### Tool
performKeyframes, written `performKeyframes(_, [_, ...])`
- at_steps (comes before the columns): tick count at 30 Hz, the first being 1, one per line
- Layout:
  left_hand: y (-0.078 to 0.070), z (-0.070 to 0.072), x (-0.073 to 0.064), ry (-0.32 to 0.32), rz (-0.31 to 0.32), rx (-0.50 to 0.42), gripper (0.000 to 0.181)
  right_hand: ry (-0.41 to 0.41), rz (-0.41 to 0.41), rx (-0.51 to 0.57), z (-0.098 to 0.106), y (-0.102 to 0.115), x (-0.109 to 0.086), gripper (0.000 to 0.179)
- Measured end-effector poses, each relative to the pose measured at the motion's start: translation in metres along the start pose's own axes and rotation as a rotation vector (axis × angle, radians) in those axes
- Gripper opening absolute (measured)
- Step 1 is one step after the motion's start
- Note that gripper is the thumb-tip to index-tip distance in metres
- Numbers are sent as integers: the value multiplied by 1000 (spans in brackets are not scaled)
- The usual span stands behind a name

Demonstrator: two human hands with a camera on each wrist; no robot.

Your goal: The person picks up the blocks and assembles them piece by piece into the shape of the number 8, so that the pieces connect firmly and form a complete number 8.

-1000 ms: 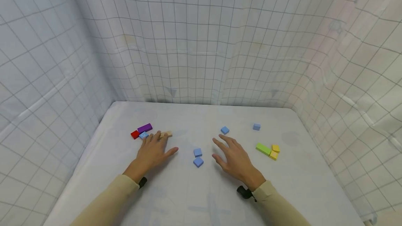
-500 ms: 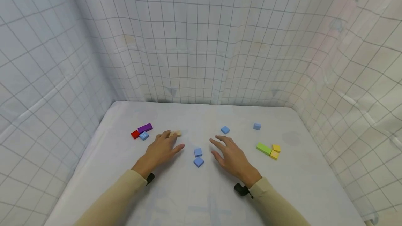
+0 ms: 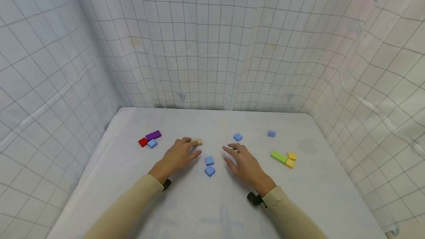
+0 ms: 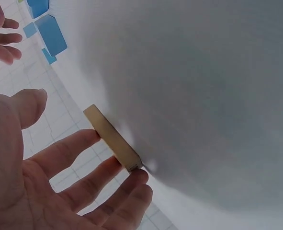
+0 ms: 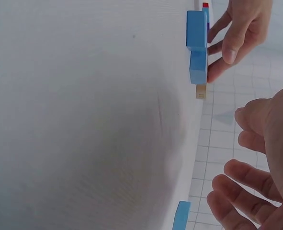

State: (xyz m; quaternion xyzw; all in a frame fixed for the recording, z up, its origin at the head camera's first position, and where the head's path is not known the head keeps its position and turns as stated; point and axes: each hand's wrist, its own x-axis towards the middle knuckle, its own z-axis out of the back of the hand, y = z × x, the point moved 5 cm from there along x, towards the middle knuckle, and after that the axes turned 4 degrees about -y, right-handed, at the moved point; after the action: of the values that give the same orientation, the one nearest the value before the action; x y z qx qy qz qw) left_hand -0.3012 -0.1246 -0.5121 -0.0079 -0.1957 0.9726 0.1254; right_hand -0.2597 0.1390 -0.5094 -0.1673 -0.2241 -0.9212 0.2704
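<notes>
My left hand [image 3: 177, 155] has its fingertips on a small light-wood block [image 4: 113, 139] lying on the table. In the left wrist view those fingers are extended along one side of the block, with a fingertip at its end and the thumb apart. The block's right end [image 3: 199, 142] shows past the fingers in the head view. My right hand [image 3: 246, 166] hovers over the table with relaxed, spread fingers and nothing in them. Between the hands sit two blue blocks [image 3: 209, 166], one in front of the other. Another blue block [image 3: 238, 137] lies just beyond the right fingertips.
At the left, a purple block [image 3: 153, 135], a red block [image 3: 142, 142] and a light-blue block [image 3: 152, 143] lie clustered. On the right are a green block [image 3: 278, 156], two yellow blocks [image 3: 290, 163] and a blue block [image 3: 271, 133]. Gridded white curtains [image 3: 212, 47] enclose the table.
My left hand has slid rightward from beside the purple, red and light-blue cluster, and the wooden block has moved right with it. The right hand has shifted only slightly left.
</notes>
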Motion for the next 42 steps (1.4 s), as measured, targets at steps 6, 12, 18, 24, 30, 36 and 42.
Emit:
performKeyframes(6, [-13,-4,9,-6,-51,-13,49,4,-21,-11,0,-4,2,48])
performKeyframes(12, [-26,-7,13,5,-96,-57,46,-4,-27,-3,3,-8,4,48])
performKeyframes(18, [-38,-13,15,37,-122,-84,46,-3,-34,6,4,-14,5,47])
performKeyframes(24, [-49,-20,13,57,-160,-98,44,9,-41,14,4,-18,6,46])
performKeyframes(30, [-58,-25,11,72,-188,-105,45,-11,-18,7,2,-23,6,45])
performKeyframes(36, [-66,-28,9,89,-214,-111,46,-12,-3,49,0,-27,10,46])
performKeyframes(42, [-73,-30,5,117,-240,-122,46,29,-12,85,-6,-32,17,41])
